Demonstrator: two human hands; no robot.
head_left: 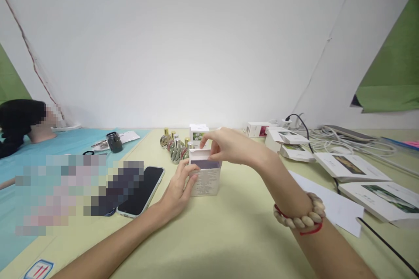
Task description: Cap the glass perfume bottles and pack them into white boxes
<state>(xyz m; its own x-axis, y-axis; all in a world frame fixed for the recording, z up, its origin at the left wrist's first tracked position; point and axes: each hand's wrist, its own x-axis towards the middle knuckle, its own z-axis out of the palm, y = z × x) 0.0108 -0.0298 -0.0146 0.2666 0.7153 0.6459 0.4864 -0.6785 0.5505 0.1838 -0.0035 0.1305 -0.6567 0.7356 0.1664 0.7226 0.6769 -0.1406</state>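
**Inspector:** Position of the item?

**Assistant:** A small white box [205, 178] stands upright on the yellow-green table [229, 235], near its middle. It is just in front of a cluster of perfume bottles [175, 146].

**Inspector:** Left hand?

**Assistant:** The left hand [177, 191] is closed loosely round the box's left side. The thumb lies on the printed front face and steadies the box against the table.

**Inspector:** Right hand?

**Assistant:** The right hand [229, 146] comes in from above, with a bead bracelet [301, 217] on the wrist. Its fingertips are pinched on the top flap [200, 153], which stands partly raised. The box mouth shows dark beneath it.

**Inspector:** Contents?

**Assistant:** Cannot tell; the opening is in shadow.

**Inspector:** Step in hand, in your judgement?

**Assistant:** Work on the top closure. Whether the flap is being tucked in or lifted out cannot be told from one view.

**Inspector:** What does the next move call for?

**Assistant:** A firm hold from the left hand so the box does not tip or slide. It also needs a light, square press or pull on the flap so the card does not crease.

**Inspector:** Surroundings?

**Assistant:** A phone [141, 191] lies face up just left of the left hand. More small boxes [199, 132] stand behind the bottles. Flat printed cartons [353, 166] and a black cable [379, 237] lie well to the right.
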